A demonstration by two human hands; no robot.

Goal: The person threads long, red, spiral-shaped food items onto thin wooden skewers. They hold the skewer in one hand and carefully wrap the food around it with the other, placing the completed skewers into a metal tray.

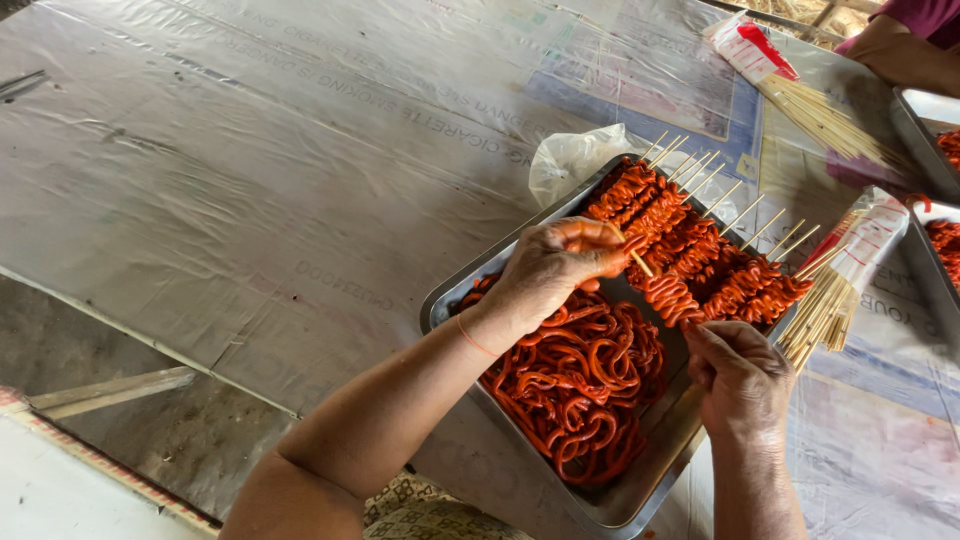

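Plastic-covered tabletop, bare on the left side. Metal tray near centre holds a loose heap of red marinated strips at its near end; finished skewers lie in a row at the far end, stick ends poking over the rim. Left hand over the tray, grip pinched on the top of a bamboo skewer. On that stick, a folded bunch of red strip hangs between the two hands. Right hand at the tray's near-right edge, grip closed on the lower end of that threaded piece, as far as I can tell; fingertips partly hidden. Right of the tray: bundle of bare sticks in a plastic sleeve, second bundle further back, two more trays at the frame edge, another person's arm top right. To do it well, judged: keep the stick steady, fold evenly, push folds snug, keep point away from fingers.
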